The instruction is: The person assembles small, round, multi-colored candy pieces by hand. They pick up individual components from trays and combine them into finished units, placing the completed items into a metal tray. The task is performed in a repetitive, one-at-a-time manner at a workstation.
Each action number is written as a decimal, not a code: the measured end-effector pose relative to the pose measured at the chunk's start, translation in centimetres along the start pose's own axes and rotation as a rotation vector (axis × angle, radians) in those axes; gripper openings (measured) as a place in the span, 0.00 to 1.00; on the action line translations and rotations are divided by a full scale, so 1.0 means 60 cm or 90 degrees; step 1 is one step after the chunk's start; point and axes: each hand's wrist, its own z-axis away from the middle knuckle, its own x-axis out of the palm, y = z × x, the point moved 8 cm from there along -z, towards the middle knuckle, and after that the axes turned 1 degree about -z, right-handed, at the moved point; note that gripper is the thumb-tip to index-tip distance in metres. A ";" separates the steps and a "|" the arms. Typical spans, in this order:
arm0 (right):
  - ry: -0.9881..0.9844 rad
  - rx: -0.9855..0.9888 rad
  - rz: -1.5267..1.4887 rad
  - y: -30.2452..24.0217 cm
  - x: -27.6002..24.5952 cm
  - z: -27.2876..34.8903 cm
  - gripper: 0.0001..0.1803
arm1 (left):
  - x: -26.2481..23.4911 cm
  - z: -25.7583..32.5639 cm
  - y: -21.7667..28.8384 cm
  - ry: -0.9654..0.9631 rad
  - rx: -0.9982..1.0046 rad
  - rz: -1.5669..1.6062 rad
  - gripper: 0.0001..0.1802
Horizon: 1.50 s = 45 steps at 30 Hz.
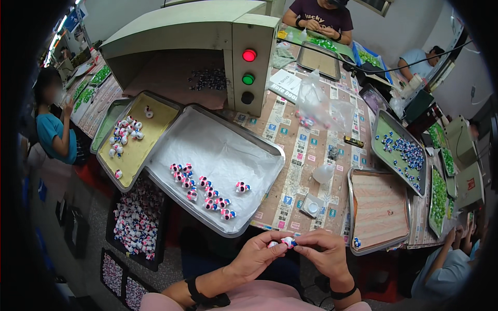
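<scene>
In front of my body, just off the table's near edge, both hands meet around a small white, pink and blue plastic figurine [288, 241]. My left hand [259, 255] pinches its left side, and a further white bit shows at the fingertips. My right hand [326, 254] is closed on the blue end with thumb and forefinger. Close ahead lies a metal tray [228, 140] lined with white paper, where several white, pink and blue figurines [210, 193] are grouped toward the near side. To its left, a yellow-lined tray [150, 122] bears several white figure pieces [124, 132].
Beyond the trays stands a beige machine [207, 31] with red and green lights and dark pieces inside. At right are a pink-lined tray [381, 207] and a tray of blue-and-white pieces [404, 155]. Black crates [136, 223] of pieces sit low left. Other people work around.
</scene>
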 end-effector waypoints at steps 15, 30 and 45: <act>0.006 -0.067 0.069 -0.014 0.013 0.004 0.14 | -0.006 0.017 0.031 0.034 0.027 -0.304 0.16; 0.396 0.009 0.407 0.001 -0.246 0.080 0.10 | -0.012 0.035 0.242 0.293 0.462 -1.138 0.11; 0.193 0.237 0.473 0.080 -0.254 0.107 0.13 | 0.012 -0.039 0.273 0.258 0.506 -1.212 0.14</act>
